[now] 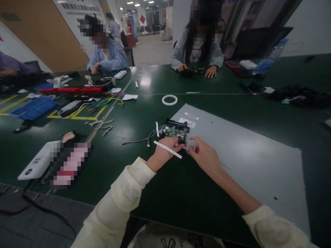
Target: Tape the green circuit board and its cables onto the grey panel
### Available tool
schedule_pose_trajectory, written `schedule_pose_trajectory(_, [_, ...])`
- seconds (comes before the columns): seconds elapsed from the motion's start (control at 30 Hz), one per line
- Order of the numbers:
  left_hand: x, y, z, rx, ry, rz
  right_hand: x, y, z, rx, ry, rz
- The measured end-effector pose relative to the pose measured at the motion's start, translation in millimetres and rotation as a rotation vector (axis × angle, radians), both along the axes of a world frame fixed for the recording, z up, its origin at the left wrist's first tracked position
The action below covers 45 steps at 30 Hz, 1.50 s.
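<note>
A small black module with a green circuit board point(176, 131) rests on the near left corner of a large grey metal panel point(240, 151). My left hand point(165, 148) touches the module's near edge and has a white strip of tape point(168, 149) lying across its fingers. My right hand point(204, 154) pinches a small end of tape just right of the left hand, on the panel. Blue and black wires point(144, 138) trail left from the module over the green table point(129, 162). A short white strip point(157, 128) stands by the wires.
A white tape roll point(169, 100) lies beyond the panel. A white device point(38, 164) sits at the left. Cables, a red bar point(72, 90) and a blue tray point(33, 107) crowd the far left. Two people sit opposite, another at the far left edge; a plastic bottle point(270, 57) stands far right.
</note>
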<state>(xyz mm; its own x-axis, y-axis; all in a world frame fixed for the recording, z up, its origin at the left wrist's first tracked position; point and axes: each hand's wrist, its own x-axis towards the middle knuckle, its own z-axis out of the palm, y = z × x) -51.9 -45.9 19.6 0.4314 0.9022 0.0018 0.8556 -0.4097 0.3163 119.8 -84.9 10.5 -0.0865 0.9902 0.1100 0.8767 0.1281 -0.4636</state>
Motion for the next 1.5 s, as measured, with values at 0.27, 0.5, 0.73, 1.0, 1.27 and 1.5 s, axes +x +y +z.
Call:
schedule_pose_trajectory(0.27, [-2.1, -6.6, 7.1, 0.115, 0.049, 0.049, 13.6, -0.1, 7.8, 0.056, -0.213, -0.023])
schedule_pose_trajectory(0.5, [-15.9, -0.2, 18.7, 0.373, 0.057, 0.04, 37.3, 7.2, -7.4, 0.204, -0.436, -0.155])
schedule_pose_trajectory(0.73, [-35.8, 11.5, 10.3, 0.338, 0.089, -0.058, 38.9, 8.4, -18.4, 0.044, -0.564, -0.125])
schedule_pose_trajectory(1.0, [-49.2, 18.4, 13.0, 0.251, 0.092, -0.171, 34.6, 7.1, -10.4, 0.013, -0.555, -0.086])
schedule_pose_trajectory(1.27, [-56.9, 25.8, 11.7, 0.194, 0.111, -0.212, 30.2, 4.9, -7.2, 0.03, -0.52, -0.017])
schedule_pose_trajectory(1.5, [-56.3, 34.9, 8.3, 0.162, 0.027, -0.239, 30.6, 5.8, -6.3, 0.027, -0.504, -0.015])
